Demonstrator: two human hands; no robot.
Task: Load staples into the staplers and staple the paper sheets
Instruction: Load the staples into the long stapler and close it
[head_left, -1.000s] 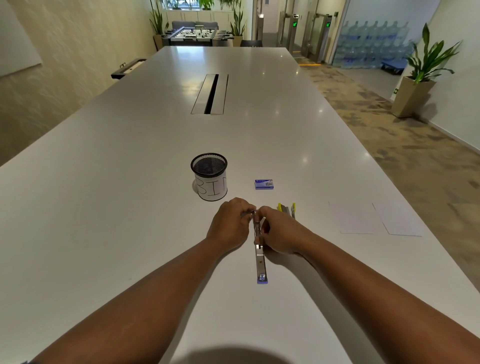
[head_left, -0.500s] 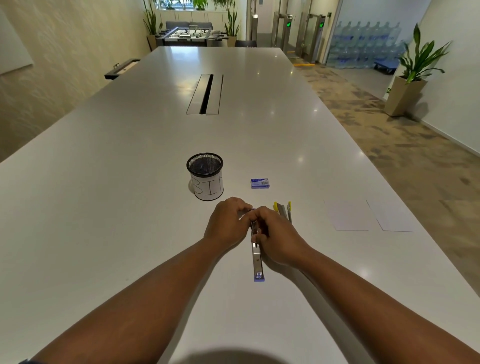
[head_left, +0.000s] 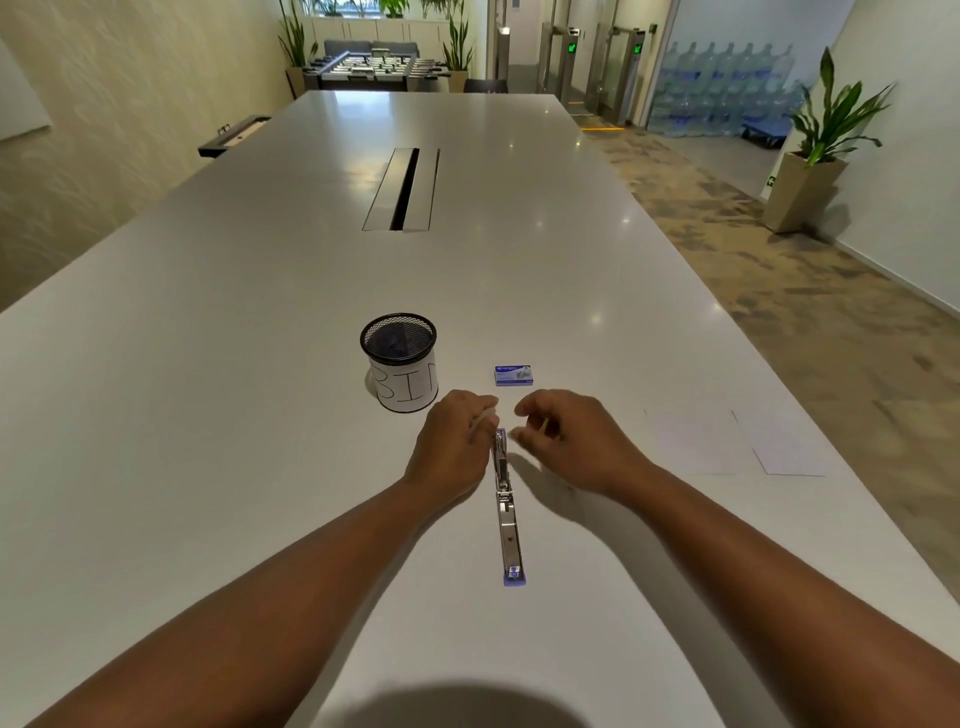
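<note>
Right hand (head_left: 574, 441) has lifted off the stapler (head_left: 503, 499) and shifted right; both hands were bunched on its far end half a second ago.

Bench (head_left: 260, 364): long, white, bearing all items.
Paper sheets (head_left: 727, 441): two, flat, well right of the hands, unstapled.
Bin (head_left: 400, 364): mesh cup, just beyond the left hand.
Stapler: opened flat, lengthwise toward the person, between the forearms.
Staple box (head_left: 514, 375): closed, just beyond the hands.
Left hand (head_left: 457, 447): fingers curled, touching the stapler's far end; firm grip or not, cannot tell.
Right hand: loosely curled, apart from the stapler; a pinched staple strip cannot be made out.

Judgement: loading in progress, stapling not begun.
</note>
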